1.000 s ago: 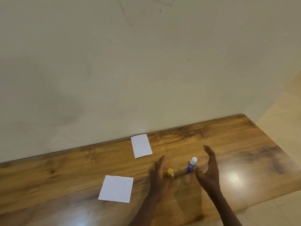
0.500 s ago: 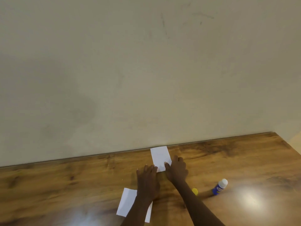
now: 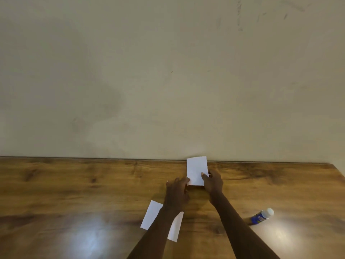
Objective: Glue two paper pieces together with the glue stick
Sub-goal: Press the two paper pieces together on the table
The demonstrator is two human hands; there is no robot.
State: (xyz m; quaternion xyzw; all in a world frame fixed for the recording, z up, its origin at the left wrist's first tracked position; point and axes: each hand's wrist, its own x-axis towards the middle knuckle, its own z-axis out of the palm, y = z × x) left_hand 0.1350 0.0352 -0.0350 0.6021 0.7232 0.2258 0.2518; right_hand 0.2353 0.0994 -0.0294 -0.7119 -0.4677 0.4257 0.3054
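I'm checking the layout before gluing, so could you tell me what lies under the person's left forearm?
A white paper piece lies flat on the wooden table under the left forearm. Its left part and right corner show; the forearm covers its middle strip.

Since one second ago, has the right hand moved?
Yes. The right hand has moved from beside the glue stick toward the wall, and now grips the far paper piece near the table's back edge.

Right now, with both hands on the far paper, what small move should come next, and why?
Probably draw the far paper, pinched by the right hand and left hand, back beside the near paper. They lie apart, and the glue stick stands untouched.
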